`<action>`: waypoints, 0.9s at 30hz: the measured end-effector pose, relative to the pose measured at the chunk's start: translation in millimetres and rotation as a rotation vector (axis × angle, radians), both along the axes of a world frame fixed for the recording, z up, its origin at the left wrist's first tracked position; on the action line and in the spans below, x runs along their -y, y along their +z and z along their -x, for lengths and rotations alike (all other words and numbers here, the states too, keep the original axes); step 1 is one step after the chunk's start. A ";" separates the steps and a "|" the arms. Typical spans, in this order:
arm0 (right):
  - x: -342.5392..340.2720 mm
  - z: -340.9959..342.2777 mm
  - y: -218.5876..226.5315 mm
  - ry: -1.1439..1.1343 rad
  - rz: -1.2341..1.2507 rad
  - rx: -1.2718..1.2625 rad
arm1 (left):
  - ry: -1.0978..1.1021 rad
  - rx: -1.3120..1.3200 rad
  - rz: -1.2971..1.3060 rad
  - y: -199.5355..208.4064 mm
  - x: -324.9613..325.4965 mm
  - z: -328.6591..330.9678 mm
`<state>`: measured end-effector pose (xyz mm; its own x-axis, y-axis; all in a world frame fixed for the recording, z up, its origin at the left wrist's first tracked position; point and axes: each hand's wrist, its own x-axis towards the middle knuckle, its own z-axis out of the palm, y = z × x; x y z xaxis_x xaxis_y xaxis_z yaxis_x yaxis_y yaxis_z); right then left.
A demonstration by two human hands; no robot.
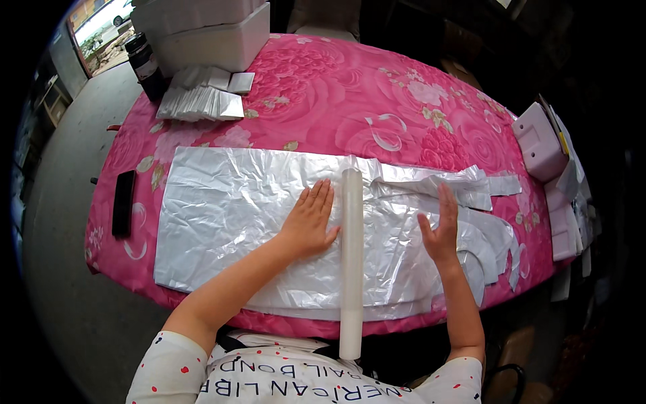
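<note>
A stack of silvery-white plastic bags (222, 222) lies spread across the table, its handle-shaped ends toward the right. Across it, pointing toward my body, rests a pale, translucent tube or roll (352, 269), whose near end sticks out past the table edge. My left hand (311, 221) lies flat on the plastic just left of the roll, fingers stretched and thumb near the roll. On the other side, my right hand (441, 225) is over the bags with its fingers extended and thumb apart. Neither hand grips anything.
A pink floral cloth (303, 74) covers the table. At the far left stand white foam boxes (215, 44), a dark bottle (145, 66) and folded silvery packets (198, 104). A black phone (124, 203) lies at the left edge. White containers (540, 143) holding sheets stand at the right.
</note>
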<state>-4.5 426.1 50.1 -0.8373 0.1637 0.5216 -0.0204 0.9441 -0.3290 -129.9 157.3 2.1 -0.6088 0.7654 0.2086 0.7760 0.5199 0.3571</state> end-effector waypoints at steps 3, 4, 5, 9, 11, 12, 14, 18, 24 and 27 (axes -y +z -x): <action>62.3 -36.3 2.8 0.457 0.049 0.284 | -0.026 0.016 -0.143 4.1 10.5 1.2; 73.9 -45.5 1.5 0.539 0.012 0.334 | -0.047 0.025 -0.201 5.8 15.8 2.2; 80.3 -49.2 1.6 0.597 -0.047 0.377 | -0.045 0.032 -0.253 11.3 23.7 1.4; 102.0 -50.0 -6.0 0.698 -0.044 0.429 | -0.007 0.008 -0.355 29.3 68.9 3.2; 123.2 -37.1 -7.2 0.723 -0.118 0.423 | 0.043 0.007 -0.363 30.6 95.4 7.6; 138.2 -29.4 -6.6 0.731 -0.160 0.426 | 0.071 0.012 -0.374 31.8 107.8 8.0; 192.1 -6.9 -4.4 0.777 -0.189 0.383 | 0.152 0.020 -0.356 30.4 137.9 7.5; 297.9 18.8 15.1 1.193 0.318 0.323 | 0.310 0.216 -0.472 36.7 199.6 -1.2; 276.9 46.0 28.8 1.128 0.339 0.080 | 0.554 0.392 -0.604 38.4 309.6 -66.5; 255.5 65.8 7.4 0.997 0.009 0.154 | 0.592 0.453 -0.611 41.3 334.0 -110.3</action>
<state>-70.3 170.6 57.5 -0.6526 -0.6444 0.3986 -0.7559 0.5172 -0.4013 -19.6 -176.7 43.4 -0.9821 0.1456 0.1195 0.1696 0.4080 0.8971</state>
